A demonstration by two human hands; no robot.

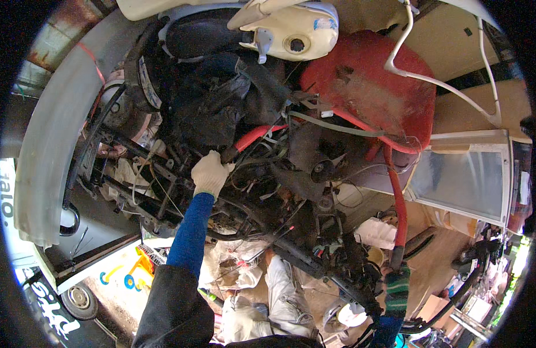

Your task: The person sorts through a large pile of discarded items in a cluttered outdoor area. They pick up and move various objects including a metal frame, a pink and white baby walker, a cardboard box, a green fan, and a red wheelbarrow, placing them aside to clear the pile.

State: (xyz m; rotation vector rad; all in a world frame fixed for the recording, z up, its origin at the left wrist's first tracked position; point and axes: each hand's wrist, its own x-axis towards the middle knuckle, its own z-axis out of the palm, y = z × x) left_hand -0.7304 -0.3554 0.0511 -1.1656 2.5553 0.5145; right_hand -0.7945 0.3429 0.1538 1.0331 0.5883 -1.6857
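A red wheelbarrow (375, 87) with a dirty tray stands at the upper right, its two red handles ending in black grips. My left hand (212, 173), in a white knit glove, is closed at the black end of the left handle (253, 137), above a dark motorcycle frame (245, 214). At lower right, my right hand (397, 288), in what looks like a green striped glove, is at the black end of the right handle (399, 214). Its fingers are hard to make out, but they appear wrapped round that grip.
A cream motorcycle tank (297, 43) and dark seat lie at the top. White bent tubing (436, 87) and a framed glass panel (462, 180) stand at right. A yellow toy (139, 269) and a wheel (79, 300) are lower left. Clutter lines the lower right.
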